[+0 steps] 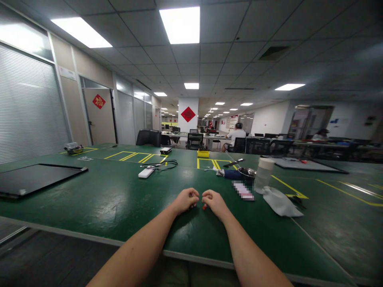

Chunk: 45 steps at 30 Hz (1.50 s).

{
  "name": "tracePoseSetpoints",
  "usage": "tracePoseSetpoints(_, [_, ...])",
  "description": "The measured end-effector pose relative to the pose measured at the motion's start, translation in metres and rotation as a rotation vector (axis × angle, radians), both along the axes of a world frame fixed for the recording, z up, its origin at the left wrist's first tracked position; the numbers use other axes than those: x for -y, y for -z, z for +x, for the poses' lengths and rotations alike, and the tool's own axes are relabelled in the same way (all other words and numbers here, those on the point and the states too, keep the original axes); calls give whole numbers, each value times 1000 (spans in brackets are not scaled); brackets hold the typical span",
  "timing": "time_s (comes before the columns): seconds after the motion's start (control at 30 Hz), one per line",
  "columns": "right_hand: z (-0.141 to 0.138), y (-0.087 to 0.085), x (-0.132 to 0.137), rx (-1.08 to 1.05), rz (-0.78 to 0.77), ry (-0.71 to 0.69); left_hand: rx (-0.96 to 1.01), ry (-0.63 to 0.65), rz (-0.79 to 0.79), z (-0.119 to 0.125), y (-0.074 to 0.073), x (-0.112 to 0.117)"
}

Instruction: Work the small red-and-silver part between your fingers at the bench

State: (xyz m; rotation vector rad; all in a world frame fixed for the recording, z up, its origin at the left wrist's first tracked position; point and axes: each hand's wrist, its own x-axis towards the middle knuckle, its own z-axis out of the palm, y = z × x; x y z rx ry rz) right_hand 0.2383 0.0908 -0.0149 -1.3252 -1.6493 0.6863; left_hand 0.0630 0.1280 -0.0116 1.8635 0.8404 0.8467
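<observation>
Just above the green tabletop point(128, 203), my two hands face each other with a narrow gap between them. The fingers of my left hand point(186, 200) are curled into a pinch; whatever they may hold is too small or hidden to name. My right hand point(215, 203) is closed too, thumb and fingers together. A small red piece point(204, 207) shows at the lower edge of its fingertips, its kind unclear.
A white power strip point(146, 172) with black cables lies ahead to the left. On the right are a translucent bottle point(263, 175), a white pouch point(281, 202), a metal bowl point(247, 172) and a blurred pink-white item point(243, 190). A dark panel point(38, 179) lies far left.
</observation>
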Motion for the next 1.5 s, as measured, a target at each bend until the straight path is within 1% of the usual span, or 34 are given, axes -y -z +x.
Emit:
tracePoseSetpoints(0.07, [-2, -2, 3, 122, 48, 22, 16, -20, -11, 0, 0, 0])
tracePoseSetpoints(0.13, [-4, -4, 8, 322, 104, 65, 3, -53, 8, 0, -1, -1])
tracePoseSetpoints(0.17, [-5, -5, 10, 401, 116, 70, 0, -69, 17, -1, -1, -2])
tracePoseSetpoints(0.23, [-6, -6, 13, 500, 91, 43, 17, -88, 28, -1, -1, -3])
tracePoseSetpoints(0.37, [-6, -7, 15, 536, 94, -46, 126, -87, 22, 0, 1, -4])
tracePoseSetpoints(0.5, [-7, -7, 16, 508, 81, -102, 153, -98, -54, 1, 3, -3])
tracePoseSetpoints(0.57, [-9, -6, 16, 496, 64, -97, 155, -107, -78, 1, 3, -3])
tracePoseSetpoints(0.67, [-11, -4, 16, 486, 57, -37, 163, -123, -81, 1, 3, -3])
tracePoseSetpoints(0.73, [-12, -4, 14, 415, 72, -2, 166, -119, -79, 1, 3, -3])
tracePoseSetpoints(0.8, [-11, -3, 12, 275, 76, 2, 166, -101, -77, 1, 3, -4])
tracePoseSetpoints(0.9, [-10, -1, 8, 55, 30, -19, 154, -76, -36, 1, 4, -3])
tracePoseSetpoints(0.97, [-10, 0, 6, -49, 3, -3, 136, -77, -15, 0, 4, -2])
tracePoseSetpoints(1.07, [-11, 0, 6, -145, -7, 38, 122, -97, -24, 0, 3, 0])
tracePoseSetpoints(1.17, [-13, -2, 9, -205, -20, 23, 138, -96, -24, 0, -1, 2])
tracePoseSetpoints(1.27, [-13, -4, 10, -251, -30, -6, 119, -96, 38, 1, -4, 5])
tracePoseSetpoints(1.33, [-13, -4, 10, -288, -37, -1, 90, -107, 66, 1, -6, 5])
tracePoseSetpoints(1.43, [-12, -2, 7, -409, -64, 7, 76, -112, 14, 0, -5, 6])
tracePoseSetpoints(1.5, [-12, 0, 5, -506, -101, 5, 120, -103, -38, -1, -4, 6])
